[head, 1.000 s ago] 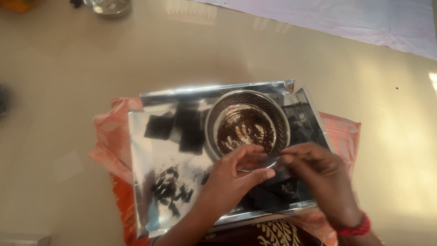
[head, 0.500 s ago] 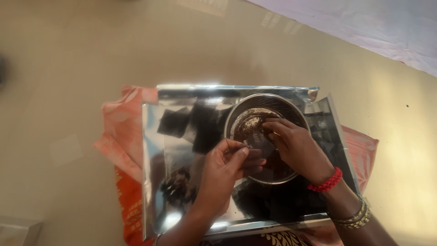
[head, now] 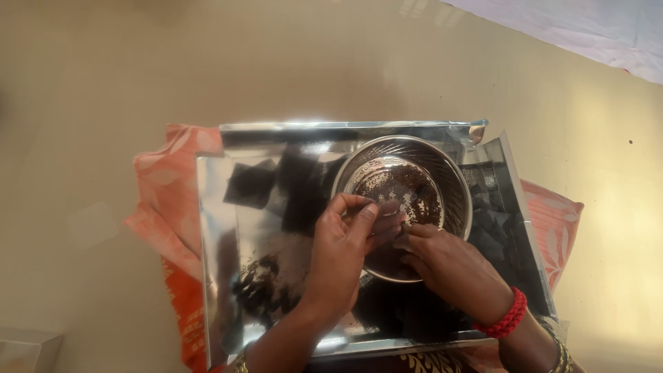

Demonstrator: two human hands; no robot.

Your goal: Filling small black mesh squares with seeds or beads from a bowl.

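Both hands have moved in over the steel bowl (head: 404, 204) on the foil sheet (head: 228, 228): left hand (head: 345, 252) fingers pinched together, right hand (head: 449, 266) curled at the near rim; what either grips cannot be made out.

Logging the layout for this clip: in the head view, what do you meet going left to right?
Orange patterned cloth → shiny foil sheet → left hand → right hand → red bangle → cloth's far corner.
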